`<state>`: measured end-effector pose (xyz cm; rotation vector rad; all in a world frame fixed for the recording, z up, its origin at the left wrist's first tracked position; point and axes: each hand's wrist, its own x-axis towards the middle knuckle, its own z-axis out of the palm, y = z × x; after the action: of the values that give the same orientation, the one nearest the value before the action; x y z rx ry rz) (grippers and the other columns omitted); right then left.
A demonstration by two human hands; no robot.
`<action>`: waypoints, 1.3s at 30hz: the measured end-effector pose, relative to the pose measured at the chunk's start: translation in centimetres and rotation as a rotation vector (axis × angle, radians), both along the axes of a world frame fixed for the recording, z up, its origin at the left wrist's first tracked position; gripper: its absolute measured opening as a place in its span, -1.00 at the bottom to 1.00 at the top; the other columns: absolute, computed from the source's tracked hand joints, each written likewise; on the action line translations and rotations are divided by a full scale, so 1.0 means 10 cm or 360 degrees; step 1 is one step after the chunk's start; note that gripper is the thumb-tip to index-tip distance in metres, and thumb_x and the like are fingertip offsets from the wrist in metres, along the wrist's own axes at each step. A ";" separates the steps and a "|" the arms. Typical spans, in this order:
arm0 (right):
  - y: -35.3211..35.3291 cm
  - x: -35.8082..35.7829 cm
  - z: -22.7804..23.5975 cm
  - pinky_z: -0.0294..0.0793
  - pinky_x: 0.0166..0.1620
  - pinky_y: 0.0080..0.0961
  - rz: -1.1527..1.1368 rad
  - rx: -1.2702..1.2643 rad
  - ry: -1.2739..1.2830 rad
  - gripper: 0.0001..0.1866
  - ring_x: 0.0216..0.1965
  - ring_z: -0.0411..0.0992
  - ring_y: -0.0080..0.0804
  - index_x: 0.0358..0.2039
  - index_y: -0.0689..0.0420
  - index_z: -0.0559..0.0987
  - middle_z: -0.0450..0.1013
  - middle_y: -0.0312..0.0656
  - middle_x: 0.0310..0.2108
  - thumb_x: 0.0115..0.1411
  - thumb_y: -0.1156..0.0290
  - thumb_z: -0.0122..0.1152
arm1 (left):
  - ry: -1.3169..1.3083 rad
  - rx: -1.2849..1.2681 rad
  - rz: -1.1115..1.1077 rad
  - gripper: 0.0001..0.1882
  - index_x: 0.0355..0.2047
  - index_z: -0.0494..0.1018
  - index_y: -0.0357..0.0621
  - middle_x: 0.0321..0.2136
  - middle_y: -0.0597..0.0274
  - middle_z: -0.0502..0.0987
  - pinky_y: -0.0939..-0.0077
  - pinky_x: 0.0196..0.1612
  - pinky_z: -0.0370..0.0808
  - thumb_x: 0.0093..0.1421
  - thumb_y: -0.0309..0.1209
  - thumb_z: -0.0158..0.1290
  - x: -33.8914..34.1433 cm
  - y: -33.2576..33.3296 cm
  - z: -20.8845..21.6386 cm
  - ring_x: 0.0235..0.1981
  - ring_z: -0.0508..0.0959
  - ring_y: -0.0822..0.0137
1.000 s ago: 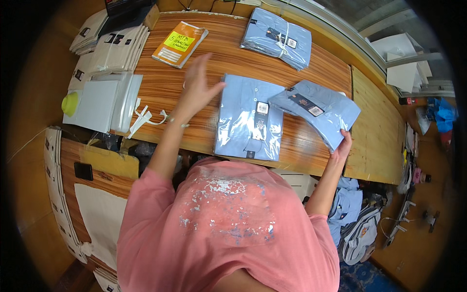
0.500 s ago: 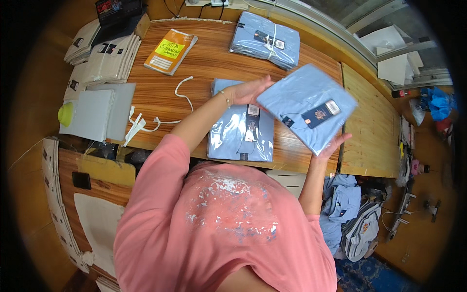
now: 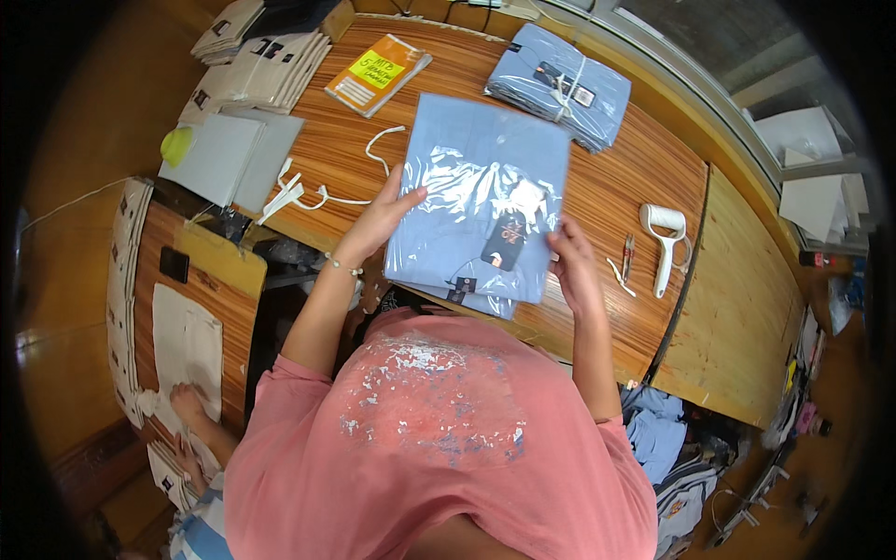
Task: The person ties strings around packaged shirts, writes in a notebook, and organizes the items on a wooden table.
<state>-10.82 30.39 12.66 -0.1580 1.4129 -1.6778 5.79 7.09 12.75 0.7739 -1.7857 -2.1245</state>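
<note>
Two-handed hold: on a bagged blue shirt (image 3: 481, 177), folded flat with its dark tag (image 3: 504, 241) facing up, right at the near side of the wooden table (image 3: 625, 177).
Left hand (image 3: 378, 215): grasping the left edge, thumb laid over the shiny plastic, fingers pointing up along the side, so more of a light clasp than a clenched fist.
Right hand (image 3: 577, 266): half curled round the right edge, thumb and fingers up against the bag; can't tell how firm, with the fingertips partly out of sight.
Underneath: a second bagged shirt (image 3: 501, 308), mostly covered, poking out at the bottom. Can't tell if touching or slightly apart.
Far side: tied bundle of blue shirts (image 3: 551, 84), plus an orange notebook (image 3: 369, 79) over to its left.
Left side: white ties (image 3: 287, 193) near some pale sheets (image 3: 210, 159).
Right side: white roller (image 3: 665, 266), small snips (image 3: 627, 257) just beside, then a short string (image 3: 621, 280).
Lower left: another person's hand (image 3: 187, 403) by the lower end of a cream cloth (image 3: 189, 327).
</note>
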 end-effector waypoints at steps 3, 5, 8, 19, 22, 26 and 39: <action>-0.06 -0.05 -0.59 0.29 -0.47 -0.74 0.0275 0.0302 0.0336 -0.68 -0.46 0.32 -0.70 -0.08 0.15 0.38 0.37 -0.39 -0.40 0.12 0.54 0.10 | -0.0219 -0.0178 -0.0173 -0.47 0.15 0.04 -0.24 0.01 0.10 0.31 0.54 0.08 0.24 0.22 -0.45 -0.04 0.15 -0.08 -0.62 0.02 0.30 0.38; -0.06 -0.02 -0.60 0.28 -0.49 -0.76 0.0237 0.0239 0.0381 -0.70 -0.49 0.32 -0.69 -0.12 0.16 0.39 0.37 -0.39 -0.41 0.10 0.54 0.13 | -0.0198 -0.0376 -0.0100 -0.47 0.14 0.03 -0.27 -0.04 0.09 0.35 0.53 0.04 0.28 0.20 -0.51 -0.03 0.21 -0.12 -0.76 -0.02 0.33 0.39; 0.03 0.05 -0.31 0.28 -0.50 -0.77 0.0158 0.0352 0.0377 -0.70 -0.51 0.33 -0.69 -0.15 0.18 0.39 0.36 -0.38 -0.42 0.08 0.53 0.16 | -0.0119 -0.0382 -0.0120 -0.48 0.13 0.06 -0.26 -0.07 0.08 0.37 0.48 0.00 0.33 0.19 -0.52 -0.03 0.18 -0.10 -0.52 -0.07 0.36 0.39; 0.26 0.20 -0.43 0.34 -0.51 -0.55 0.0058 0.0905 0.1101 -0.48 -0.60 0.34 -0.48 0.00 0.22 0.35 0.39 -0.22 -0.56 0.03 0.38 0.26 | -0.0488 -0.1429 -0.0003 -0.48 0.03 0.26 -0.22 -0.04 -0.02 0.28 0.28 0.04 0.22 0.11 -0.24 0.08 0.39 -0.56 -0.75 -0.08 0.32 0.09; 0.33 0.20 -0.16 0.35 -0.47 -0.58 -0.0037 0.1029 0.1261 -0.55 -0.54 0.36 -0.50 -0.01 0.18 0.39 0.43 -0.22 -0.43 0.08 0.37 0.21 | -0.1244 -0.1917 -0.0072 -0.53 -0.05 0.33 -0.21 -0.05 -0.03 0.31 0.10 0.00 0.20 0.12 -0.17 0.05 0.74 -0.85 -0.86 -0.02 0.26 0.01; 0.05 0.39 0.12 0.39 -0.35 -0.58 0.0123 0.0577 0.1151 -0.60 -0.36 0.40 -0.50 -0.02 0.17 0.42 0.45 -0.24 -0.36 0.11 0.40 0.17 | -0.0883 -0.1966 -0.0039 -0.65 -0.16 0.40 -0.19 -0.30 -0.01 0.44 0.19 -0.06 0.21 0.15 -0.20 0.03 0.91 -0.97 -1.08 -0.23 0.39 0.02; -0.53 0.33 0.78 0.06 -0.58 -0.75 0.0814 -0.0167 0.0528 -0.73 -0.61 0.11 -0.77 -0.07 0.07 0.39 0.28 -0.46 -0.59 0.22 0.34 0.02 | -0.0153 -0.0417 -0.0990 -0.82 -0.34 0.46 -0.20 -0.52 0.39 0.48 0.70 -0.38 0.35 0.14 -0.34 0.08 0.64 -0.74 0.86 -0.44 0.42 0.62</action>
<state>-7.52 25.09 20.45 -0.8188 1.3701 -1.3319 12.17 -0.30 21.38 0.2726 -2.5462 -2.1335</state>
